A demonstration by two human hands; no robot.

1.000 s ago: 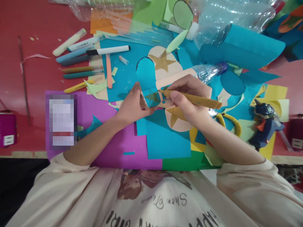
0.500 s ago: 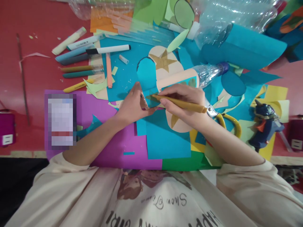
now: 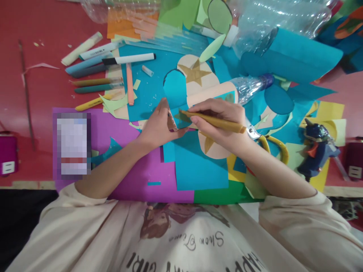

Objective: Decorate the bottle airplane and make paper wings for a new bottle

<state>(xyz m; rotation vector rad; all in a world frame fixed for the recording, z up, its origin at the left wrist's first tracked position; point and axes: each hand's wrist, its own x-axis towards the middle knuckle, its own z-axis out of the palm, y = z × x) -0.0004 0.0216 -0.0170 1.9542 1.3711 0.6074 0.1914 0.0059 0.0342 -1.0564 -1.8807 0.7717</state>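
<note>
A clear plastic bottle (image 3: 249, 91) with a purple cap lies on its side, wrapped in peach paper (image 3: 211, 92) with a blue panel on it. My left hand (image 3: 159, 126) is closed round the bottle's left end, thumb below and fingers above. Between the fingers of my right hand (image 3: 218, 117) is a golden-brown marker (image 3: 224, 124). Its tip touches the blue panel beside a small brownish-green patch. Peach paper pieces bearing gold stars (image 3: 195, 73) show above and below the bottle. A rounded blue paper piece (image 3: 175, 86) stands out near my left fingertips.
Several markers (image 3: 95, 81) lie at the left. Yellow-handled scissors (image 3: 269, 145) rest by my right wrist, and a dark blue glue gun (image 3: 317, 151) lies farther right. A pixelated phone-like object (image 3: 72, 143) is at the left. Clear plastic bottles (image 3: 272, 22) and paper scraps lie behind.
The marker's tip has shifted very slightly on the blue panel. My left hand and the bottle stay where they were.
</note>
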